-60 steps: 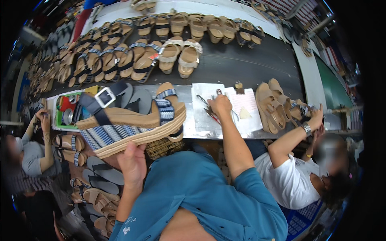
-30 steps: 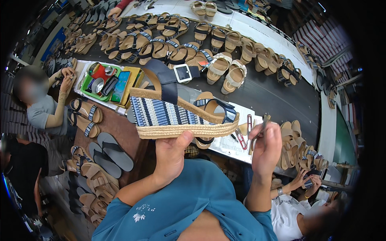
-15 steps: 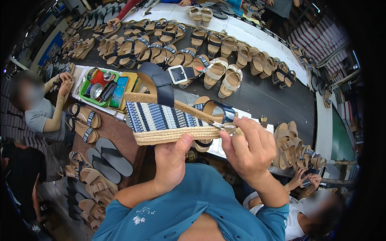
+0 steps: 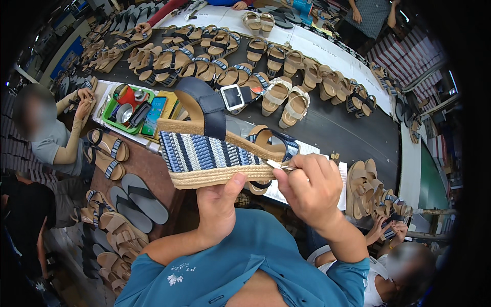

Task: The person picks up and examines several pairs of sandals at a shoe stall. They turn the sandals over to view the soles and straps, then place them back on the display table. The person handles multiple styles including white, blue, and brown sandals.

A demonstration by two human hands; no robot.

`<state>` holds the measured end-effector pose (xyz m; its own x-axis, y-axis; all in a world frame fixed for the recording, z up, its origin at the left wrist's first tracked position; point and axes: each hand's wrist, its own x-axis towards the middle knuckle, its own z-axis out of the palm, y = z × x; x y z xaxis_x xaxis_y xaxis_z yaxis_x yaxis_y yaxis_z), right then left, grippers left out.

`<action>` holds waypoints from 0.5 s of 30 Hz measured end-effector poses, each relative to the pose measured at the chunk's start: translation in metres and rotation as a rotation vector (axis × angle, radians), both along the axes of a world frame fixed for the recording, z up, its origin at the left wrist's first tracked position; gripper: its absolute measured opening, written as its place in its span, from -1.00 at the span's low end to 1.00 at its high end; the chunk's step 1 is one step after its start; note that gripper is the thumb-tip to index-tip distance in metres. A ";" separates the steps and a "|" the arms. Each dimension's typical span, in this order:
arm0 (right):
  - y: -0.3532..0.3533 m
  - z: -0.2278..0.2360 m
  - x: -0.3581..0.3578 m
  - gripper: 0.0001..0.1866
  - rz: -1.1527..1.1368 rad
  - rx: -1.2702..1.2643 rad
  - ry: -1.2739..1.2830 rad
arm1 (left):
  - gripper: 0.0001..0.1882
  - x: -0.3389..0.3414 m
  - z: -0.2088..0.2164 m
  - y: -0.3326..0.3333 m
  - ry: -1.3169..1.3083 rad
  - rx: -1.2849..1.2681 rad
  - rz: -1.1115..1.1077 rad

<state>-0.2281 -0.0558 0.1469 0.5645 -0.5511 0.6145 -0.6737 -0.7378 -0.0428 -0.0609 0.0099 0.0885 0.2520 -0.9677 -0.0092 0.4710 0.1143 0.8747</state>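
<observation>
My left hand (image 4: 217, 210) grips a wedge sandal (image 4: 197, 153) from below, thumb along its braided sole edge. The wedge is covered in blue, white and navy woven fabric. A navy ankle strap with a square silver buckle (image 4: 233, 97) stands up at the heel. Pinched in my right hand (image 4: 314, 189) is a thin metal tool with a whitish tip (image 4: 274, 163); its exact kind is unclear. The tip touches the side of the sandal near the front, at the narrow end of the woven fabric. My right fingers partly hide the toe end.
Rows of sandals (image 4: 279, 94) stand on the dark conveyor belt (image 4: 353, 138) ahead. At left, a green tray (image 4: 106, 112) of small items sits beside a phone (image 4: 155, 110). Grey flip-flops (image 4: 144, 198) lie on the brown table. Co-workers sit left and lower right.
The tool tip has shifted slightly left and down along the sandal's side. My right fingers have curled in closer around the tool. The sandal has stayed nearly in place.
</observation>
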 end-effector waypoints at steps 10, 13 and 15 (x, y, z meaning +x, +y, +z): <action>-0.007 0.011 -0.009 -0.68 0.044 -0.058 -0.098 | -0.71 0.005 0.005 -0.006 0.135 -0.028 0.031; -0.005 0.010 -0.003 -0.68 -0.025 -0.138 -0.027 | -0.71 0.004 0.007 -0.006 0.122 -0.031 0.035; -0.007 0.008 0.000 -0.68 -0.043 -0.211 -0.009 | -0.71 0.004 0.008 -0.006 0.110 -0.037 0.029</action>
<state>-0.2284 -0.0629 0.1544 0.5376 -0.4328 0.7236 -0.7049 -0.7016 0.1040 -0.0566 0.0037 0.0968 0.2793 -0.9602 -0.0025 0.5603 0.1609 0.8125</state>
